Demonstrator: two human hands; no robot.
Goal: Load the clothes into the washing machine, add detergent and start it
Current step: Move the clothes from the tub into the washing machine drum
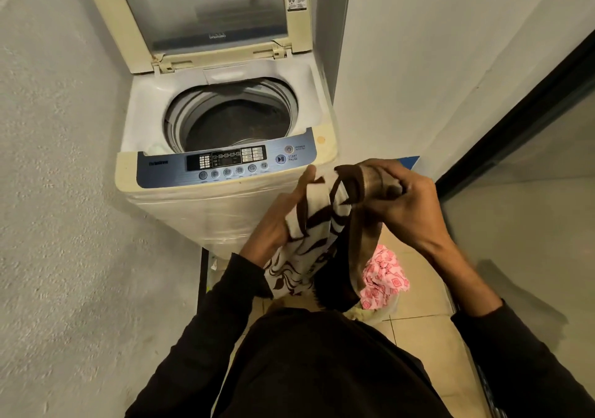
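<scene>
Fingers (391,176) of your right hand (409,206) are curled shut on the brown band of the patterned cloth (318,224), and your left hand (283,214) is closed on its white part, just off the front right corner of the washing machine (225,173). Its lid (206,8) stands open and the drum (231,118) looks dark, contents unclear. Lift the cloth over the front edge and drop it loosely. More pink clothes (384,277) wait below in a basket; detergent isn't visible.
</scene>
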